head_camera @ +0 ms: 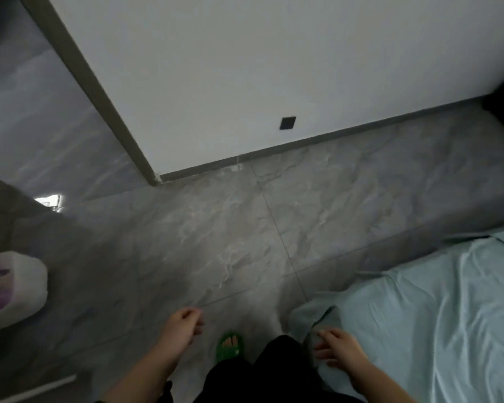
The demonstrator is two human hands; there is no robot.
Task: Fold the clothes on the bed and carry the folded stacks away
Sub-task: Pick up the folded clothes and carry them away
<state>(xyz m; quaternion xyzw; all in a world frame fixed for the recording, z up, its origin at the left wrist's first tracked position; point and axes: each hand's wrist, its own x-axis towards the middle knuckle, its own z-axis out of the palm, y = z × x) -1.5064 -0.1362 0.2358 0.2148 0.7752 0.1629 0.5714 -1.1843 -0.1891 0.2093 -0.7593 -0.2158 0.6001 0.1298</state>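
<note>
My left hand [182, 325] hangs over the grey floor at the bottom centre, fingers loosely curled, holding nothing. My right hand [339, 349] hovers at the near corner of the bed [437, 309], fingers relaxed and empty. The bed carries a pale blue-green sheet, rumpled at its corner. No clothes or folded stacks show on the visible part of the bed.
Grey marble tile floor [216, 242] spreads ahead to a white wall [245, 68] with a dark skirting and a black socket [287, 123]. A doorway opens at the left. A white plastic container [15, 289] sits at the left edge. My foot wears a green sandal [230, 346].
</note>
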